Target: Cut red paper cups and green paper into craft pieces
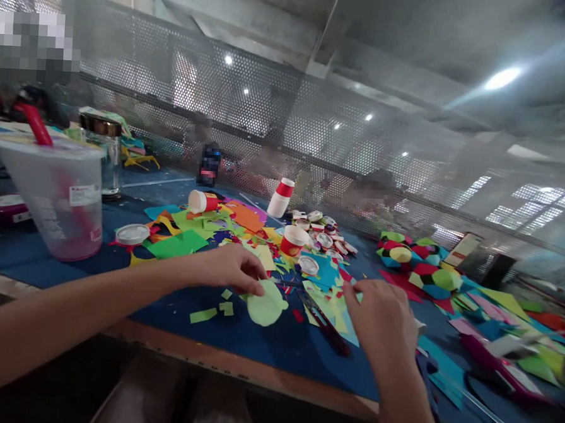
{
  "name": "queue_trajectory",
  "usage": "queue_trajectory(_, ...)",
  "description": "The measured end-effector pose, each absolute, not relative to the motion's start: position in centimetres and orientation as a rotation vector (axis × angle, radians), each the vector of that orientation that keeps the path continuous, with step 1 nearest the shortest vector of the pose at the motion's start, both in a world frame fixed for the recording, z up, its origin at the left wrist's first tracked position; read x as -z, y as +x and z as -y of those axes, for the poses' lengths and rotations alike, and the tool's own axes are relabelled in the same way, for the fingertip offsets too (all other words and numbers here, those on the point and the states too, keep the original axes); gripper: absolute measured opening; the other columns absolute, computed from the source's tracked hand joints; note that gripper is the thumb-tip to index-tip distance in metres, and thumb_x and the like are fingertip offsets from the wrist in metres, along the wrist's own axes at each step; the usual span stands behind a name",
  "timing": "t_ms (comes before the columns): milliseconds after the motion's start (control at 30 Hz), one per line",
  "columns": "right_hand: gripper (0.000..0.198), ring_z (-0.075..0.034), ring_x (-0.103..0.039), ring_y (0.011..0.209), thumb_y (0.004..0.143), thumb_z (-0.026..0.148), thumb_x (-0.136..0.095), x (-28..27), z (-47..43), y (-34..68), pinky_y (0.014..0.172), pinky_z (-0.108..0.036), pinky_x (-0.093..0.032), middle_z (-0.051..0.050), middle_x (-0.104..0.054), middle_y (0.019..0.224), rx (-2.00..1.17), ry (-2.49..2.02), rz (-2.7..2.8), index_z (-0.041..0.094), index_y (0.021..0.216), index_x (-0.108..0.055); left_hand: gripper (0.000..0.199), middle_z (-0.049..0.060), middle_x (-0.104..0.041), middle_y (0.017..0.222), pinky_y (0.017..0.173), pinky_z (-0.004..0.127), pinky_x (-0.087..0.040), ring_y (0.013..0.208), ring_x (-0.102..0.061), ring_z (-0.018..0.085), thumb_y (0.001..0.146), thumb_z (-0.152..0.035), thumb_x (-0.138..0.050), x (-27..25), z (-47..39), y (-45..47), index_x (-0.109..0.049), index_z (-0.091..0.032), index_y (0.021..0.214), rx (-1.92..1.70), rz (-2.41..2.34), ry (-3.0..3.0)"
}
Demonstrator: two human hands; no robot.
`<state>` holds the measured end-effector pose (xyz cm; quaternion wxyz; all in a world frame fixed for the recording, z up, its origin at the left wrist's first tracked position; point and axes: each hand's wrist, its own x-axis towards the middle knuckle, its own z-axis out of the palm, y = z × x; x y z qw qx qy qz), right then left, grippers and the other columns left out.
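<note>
Between the thumb and fingers of my left hand point(239, 269) is a pale green round paper piece point(265, 304), with a small tab on its right side. My right hand point(384, 311) is over the papers to the right, thumb and fingers pinched together; whatever they hold is too small to make out. Scissors with dark handles point(328, 331) lie between my hands, apart from the right fingers. Small green paper scraps point(204, 315) lie to the left of the round piece. Beyond the scissors sit a blue paper point(324, 272) and a white lid point(308, 265).
A plastic drink cup with a red straw point(58, 193) stands at left. Red and white paper cups point(294, 242), colored papers point(179, 244) and a heap of lids point(322, 229) fill the middle. Paper balls point(430, 277) and a purple glue gun point(496, 368) are at right.
</note>
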<state>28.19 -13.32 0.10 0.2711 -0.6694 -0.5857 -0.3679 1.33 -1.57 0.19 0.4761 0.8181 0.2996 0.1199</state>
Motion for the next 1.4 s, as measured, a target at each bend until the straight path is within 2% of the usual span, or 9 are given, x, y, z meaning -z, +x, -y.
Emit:
queue_trajectory(100,0.031,-0.036,-0.063,0.101,0.094,0.032,-0.048,0.5,14.1,26.2,0.084,-0.053,-0.05,-0.021,-0.072,0.102,0.984,-1.736,1.615,0.012,0.098,-0.071,0.043,0.007,-0.076,0.096,0.071,0.027,-0.051,0.085,-0.069,0.022,0.078,-0.04,-0.068,0.1,2.0,2.5,-0.069,-0.015,0.113,-0.318,-0.75,2.15)
queue_trajectory(200,0.032,-0.029,-0.062,0.115,0.095,0.03,-0.049,1.6,15.9,22.8,0.097,-0.046,-0.05,-0.013,-0.072,0.117,0.686,-1.396,1.973,0.015,0.118,-0.066,0.032,0.007,-0.074,0.106,0.082,0.029,-0.046,0.095,-0.067,0.023,0.086,-0.035,-0.061,-0.2,2.0,1.4,-0.071,-0.017,0.11,-0.357,-0.764,2.341)
queue_trajectory(333,0.049,-0.034,-0.055,0.127,0.086,0.028,-0.061,3.5,17.5,19.5,0.094,-0.05,-0.055,-0.01,-0.064,0.135,0.385,-1.338,2.356,0.016,0.133,-0.058,0.017,0.004,-0.073,0.097,0.085,0.03,-0.043,0.094,-0.064,0.022,0.083,-0.028,-0.065,-0.2,1.6,-2.0,-0.075,-0.02,0.095,-0.296,-0.761,2.521)
queue_trajectory(500,0.029,-0.035,-0.059,0.123,0.084,0.02,-0.062,5.1,17.1,18.7,0.095,-0.054,-0.054,-0.012,-0.066,0.131,0.211,-1.419,2.303,0.016,0.112,-0.069,0.013,0.004,-0.067,0.093,0.079,0.031,-0.046,0.09,-0.062,0.021,0.081,-0.023,-0.071,1.3,1.3,-3.2,-0.07,-0.017,0.092,-0.221,-0.818,2.615)
queue_trajectory(633,0.006,-0.029,-0.066,0.109,0.085,0.017,-0.06,4.9,16.9,19.2,0.09,-0.046,-0.057,-0.011,-0.074,0.103,0.177,-1.312,2.19,0.018,0.087,-0.066,0.015,0.004,-0.066,0.099,0.084,0.04,-0.052,0.093,-0.063,0.021,0.09,-0.029,-0.066,1.6,1.2,-2.5,-0.066,-0.014,0.094,-0.155,-0.791,2.673)
queue_trajectory(733,0.01,-0.03,-0.065,0.11,0.088,0.018,-0.057,4.6,16.8,19.4,0.092,-0.048,-0.056,-0.012,-0.073,0.106,0.237,-1.306,2.161,0.019,0.095,-0.065,0.017,0.005,-0.066,0.1,0.085,0.041,-0.053,0.094,-0.064,0.02,0.092,-0.03,-0.064,1.3,1.0,-2.2,-0.065,-0.014,0.095,-0.11,-0.754,2.695)
queue_trajectory(900,0.052,-0.04,-0.045,0.135,0.083,0.024,-0.066,4.3,16.1,18.9,0.099,-0.061,-0.05,-0.01,-0.059,0.141,0.205,-1.464,2.27,0.022,0.134,-0.056,0.018,0.005,-0.066,0.1,0.083,0.04,-0.054,0.093,-0.064,0.02,0.093,-0.032,-0.063,1.1,1.0,-2.2,-0.064,-0.014,0.097,-0.097,-0.755,2.683)
queue_trajectory(1100,0.037,-0.039,-0.05,0.13,0.083,0.024,-0.068,4.9,15.7,18.6,0.099,-0.06,-0.05,-0.01,-0.065,0.132,0.117,-1.509,2.236,0.021,0.12,-0.066,0.02,0.003,-0.066,0.093,0.077,0.036,-0.055,0.083,-0.064,0.017,0.094,-0.033,-0.061,1.3,0.6,-2.2,-0.064,-0.014,0.095,-0.092,-0.75,2.608)
queue_trajectory(1400,0.004,-0.037,-0.063,0.106,0.086,0.022,-0.063,5.6,16.2,19.2,0.083,-0.056,-0.055,-0.012,-0.071,0.093,0.481,-1.307,2.015,0.018,0.085,-0.06,0.007,0.001,-0.063,0.081,0.068,0.028,-0.046,0.073,-0.058,0.015,0.088,-0.023,-0.058,0.8,0.8,-2.4,-0.061,-0.016,0.087,-0.199,-0.78,2.489)
